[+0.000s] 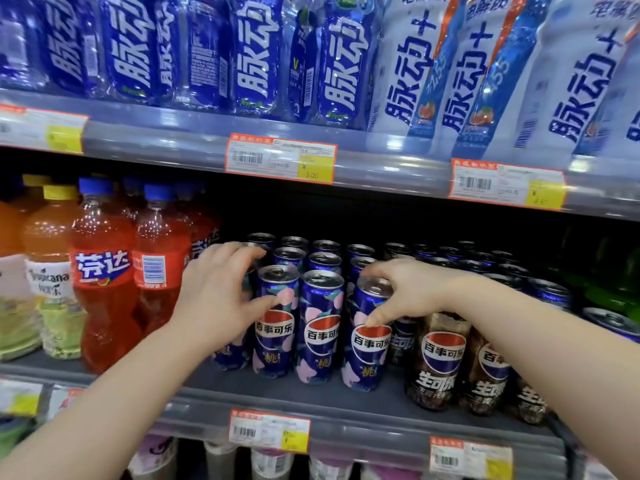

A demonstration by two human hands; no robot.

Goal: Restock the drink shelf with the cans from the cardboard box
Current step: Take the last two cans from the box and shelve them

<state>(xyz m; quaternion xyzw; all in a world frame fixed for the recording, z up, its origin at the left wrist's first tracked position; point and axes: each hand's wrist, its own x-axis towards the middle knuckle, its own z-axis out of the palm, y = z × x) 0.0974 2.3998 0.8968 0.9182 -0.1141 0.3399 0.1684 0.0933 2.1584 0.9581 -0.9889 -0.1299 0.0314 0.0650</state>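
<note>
Gripping a peach Pepsi can (369,336) near the shelf edge (277,403), the right hand (405,292) pinches it; the left hand (218,292), fingers spread and loose, hides another can.

Red bottles (104,289) and dark bottles (441,362) flank packed cans (320,323).

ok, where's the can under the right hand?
Head view, middle shelf front row: the can under the right hand stands between another peach can and dark bottles.

shop | drink shelf (311,400) stocked with cans (320,327), bottles (100,271) | barcoded price tags (280,162)
</note>
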